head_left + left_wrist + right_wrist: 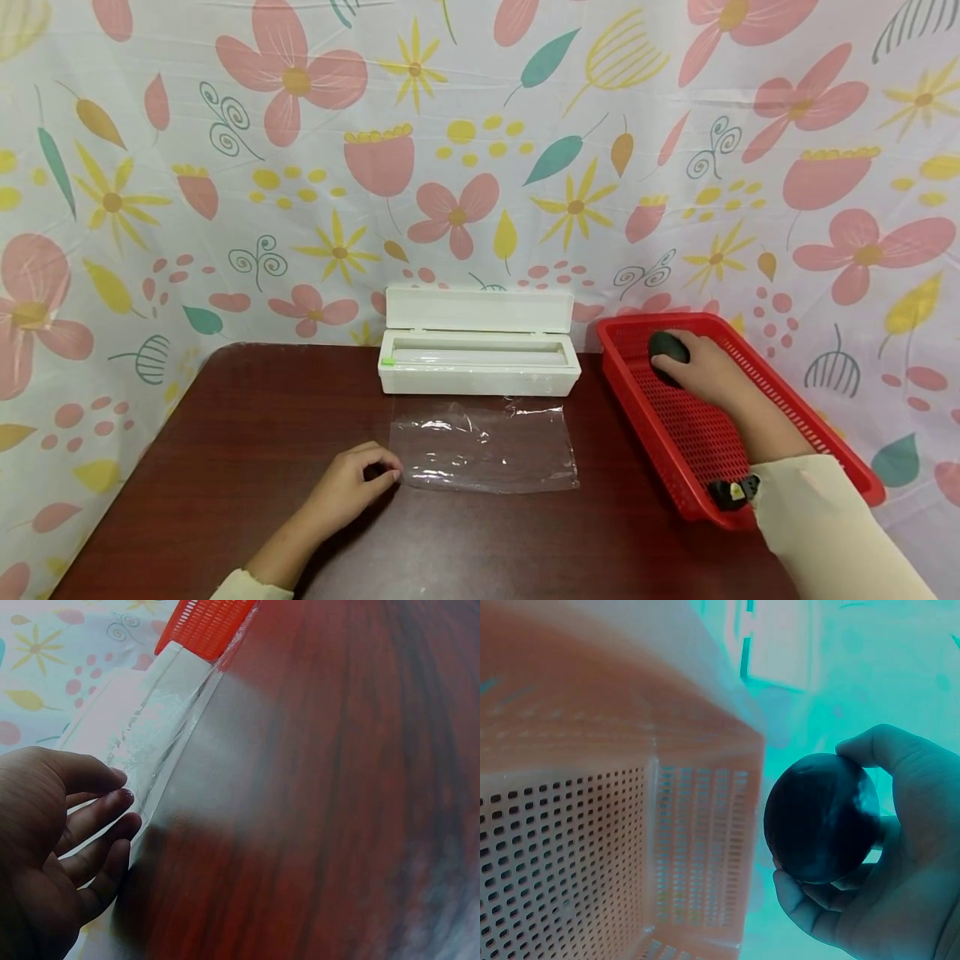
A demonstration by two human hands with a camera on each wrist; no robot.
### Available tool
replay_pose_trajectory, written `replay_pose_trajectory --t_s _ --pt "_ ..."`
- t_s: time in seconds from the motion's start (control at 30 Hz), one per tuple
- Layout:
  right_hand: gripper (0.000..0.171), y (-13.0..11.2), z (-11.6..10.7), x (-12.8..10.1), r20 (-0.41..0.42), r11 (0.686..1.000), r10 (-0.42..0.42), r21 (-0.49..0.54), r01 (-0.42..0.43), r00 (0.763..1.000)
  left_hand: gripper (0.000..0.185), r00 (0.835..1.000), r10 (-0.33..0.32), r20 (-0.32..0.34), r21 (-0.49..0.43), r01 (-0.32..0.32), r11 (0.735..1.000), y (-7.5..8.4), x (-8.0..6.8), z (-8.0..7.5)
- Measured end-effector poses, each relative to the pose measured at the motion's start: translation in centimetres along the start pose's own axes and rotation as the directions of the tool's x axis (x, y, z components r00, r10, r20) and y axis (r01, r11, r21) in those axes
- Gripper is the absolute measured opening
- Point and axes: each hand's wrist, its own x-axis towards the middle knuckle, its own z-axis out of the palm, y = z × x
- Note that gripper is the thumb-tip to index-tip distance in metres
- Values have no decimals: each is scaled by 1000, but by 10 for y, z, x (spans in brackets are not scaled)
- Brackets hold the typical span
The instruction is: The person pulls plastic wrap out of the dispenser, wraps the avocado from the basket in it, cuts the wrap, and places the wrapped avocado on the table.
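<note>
A: Head view first: where is everything?

B: The right hand (pixel 703 367) grips a smooth, dark green, oval object (pixel 670 345) over the far part of a red, perforated plastic basket (pixel 693 425), on the right. A sheet of clear plastic film (pixel 487 450) lies on the brown, wood-grained table (pixel 480 546), just near of an open, white, rectangular dispenser box (pixel 480 381). The left hand (pixel 347 483) is at the film's near left corner

A: And the left wrist view?

B: Thumb and fingertips sit close together by the film's edge; I cannot tell whether they pinch it. An uneven tug could crease the film and make it cling to itself

A: The right wrist view?

B: Fingers and thumb curl round the oval object, the basket's wall showing beside it. Its smooth, rounded surface could slip from a loose grip; moved low, it could catch the rim
</note>
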Motion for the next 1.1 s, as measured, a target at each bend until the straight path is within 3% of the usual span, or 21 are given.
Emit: replay_pose_trajectory --t_s 0.4,0.67,1.1 --pt "67 -26 2 -8 10 999 -48 -7 48 999 3 1000 5 -4 -1 -5 1000 0 0 1" --pt "73 -48 6 -11 35 998 -58 -4 58 998 13 1000 1 -20 14 -1 1000 0 0 1" --pt "72 -71 19 -19 41 997 -78 6 78 996 1 1000 -10 3 0 10 1000 1 0 -1"
